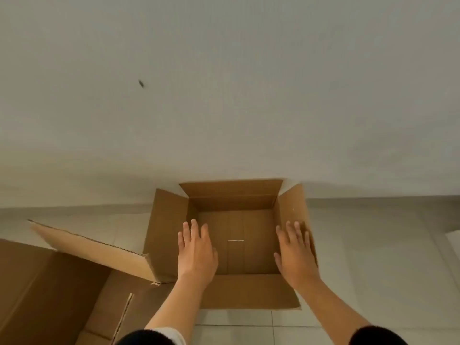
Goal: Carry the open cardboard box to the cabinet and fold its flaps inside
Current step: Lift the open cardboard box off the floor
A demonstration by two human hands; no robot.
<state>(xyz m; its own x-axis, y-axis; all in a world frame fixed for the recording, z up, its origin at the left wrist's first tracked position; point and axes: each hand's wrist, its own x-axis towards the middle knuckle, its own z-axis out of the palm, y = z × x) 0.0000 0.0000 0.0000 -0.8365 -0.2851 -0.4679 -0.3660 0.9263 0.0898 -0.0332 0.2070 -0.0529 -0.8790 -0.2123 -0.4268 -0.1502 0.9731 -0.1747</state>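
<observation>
An open brown cardboard box sits on the tiled floor against a white wall, all its flaps spread outward. My left hand hovers flat over the box's left inner edge, fingers apart, holding nothing. My right hand lies over the right flap, fingers spread; I cannot tell whether it touches the flap. The box is empty, with a white strip on its bottom. No cabinet is in view.
A larger cardboard box with a raised flap lies at the lower left, touching the open box's left flap. Pale floor tiles stretch to the right. The white wall rises right behind the box.
</observation>
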